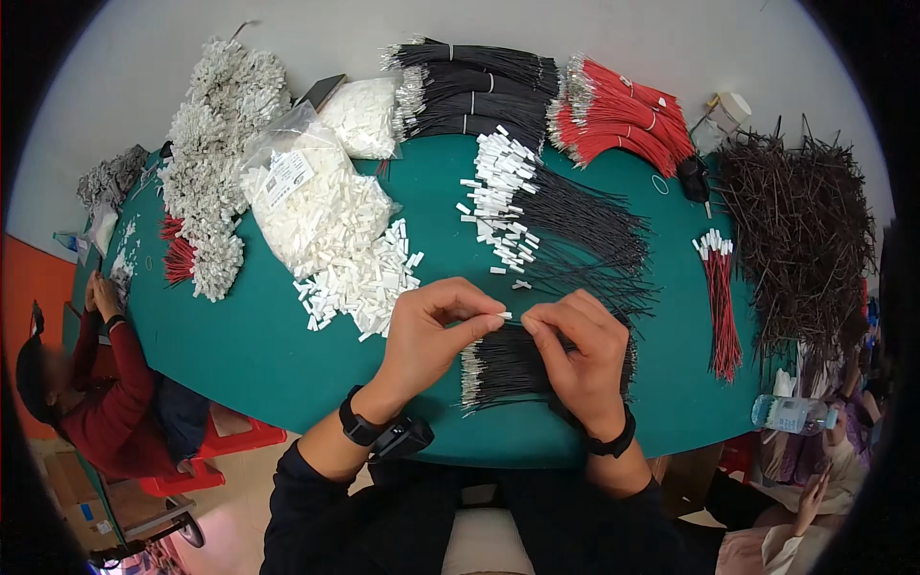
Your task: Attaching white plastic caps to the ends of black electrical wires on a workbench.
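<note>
Between the thumb and forefinger of my left hand (431, 331) is a small white connector housing (506, 315). My right hand (586, 356), its thumb and forefinger pinched together, holds a black wire (518, 324) level with the housing; whether the wire's tip sits inside it is too small to tell. Below both hands lies a row of black wires (513, 371) with bare metal ends toward the left. Just beyond them spreads a pile of black wires (589, 216) with white housings (500, 182) on their left ends. Loose white housings (369, 292) spill near my left hand.
An open plastic bag of housings (297, 206) stands behind the loose ones. Tied black bundles (470, 86) and red bundles (628, 115) line the back. Right are red-and-black wires (721, 311), a dark wire heap (800, 240) and a bottle (793, 414). A person (105, 402) sits left.
</note>
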Available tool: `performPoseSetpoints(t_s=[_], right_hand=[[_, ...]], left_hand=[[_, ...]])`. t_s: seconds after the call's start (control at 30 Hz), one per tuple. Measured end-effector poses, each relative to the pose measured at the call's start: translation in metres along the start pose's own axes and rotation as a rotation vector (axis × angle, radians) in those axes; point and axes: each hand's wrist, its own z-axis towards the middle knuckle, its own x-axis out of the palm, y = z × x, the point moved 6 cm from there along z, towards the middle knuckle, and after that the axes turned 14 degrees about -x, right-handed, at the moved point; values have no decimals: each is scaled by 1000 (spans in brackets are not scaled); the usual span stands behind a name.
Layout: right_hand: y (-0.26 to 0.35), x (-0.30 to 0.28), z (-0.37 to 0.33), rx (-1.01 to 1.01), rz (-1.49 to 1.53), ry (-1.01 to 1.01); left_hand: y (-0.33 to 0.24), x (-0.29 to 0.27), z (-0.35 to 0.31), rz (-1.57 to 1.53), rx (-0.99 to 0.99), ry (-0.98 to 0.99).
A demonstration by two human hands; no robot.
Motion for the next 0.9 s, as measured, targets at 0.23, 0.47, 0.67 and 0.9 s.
performPoseSetpoints(t_s=[0.23, 0.47, 0.67, 0.9], right_hand=[[1, 0, -1, -39, -33, 25], [0, 3, -1, -71, -48, 50], [-11, 2, -4, 47, 17, 137], [-35, -20, 6, -10, -502, 178]], left_hand=[[6, 0, 2, -84, -83, 44], [15, 1, 4, -197, -178, 115], [14, -2, 7, -27, -208, 79], [-14, -41, 18, 777, 235, -380]])
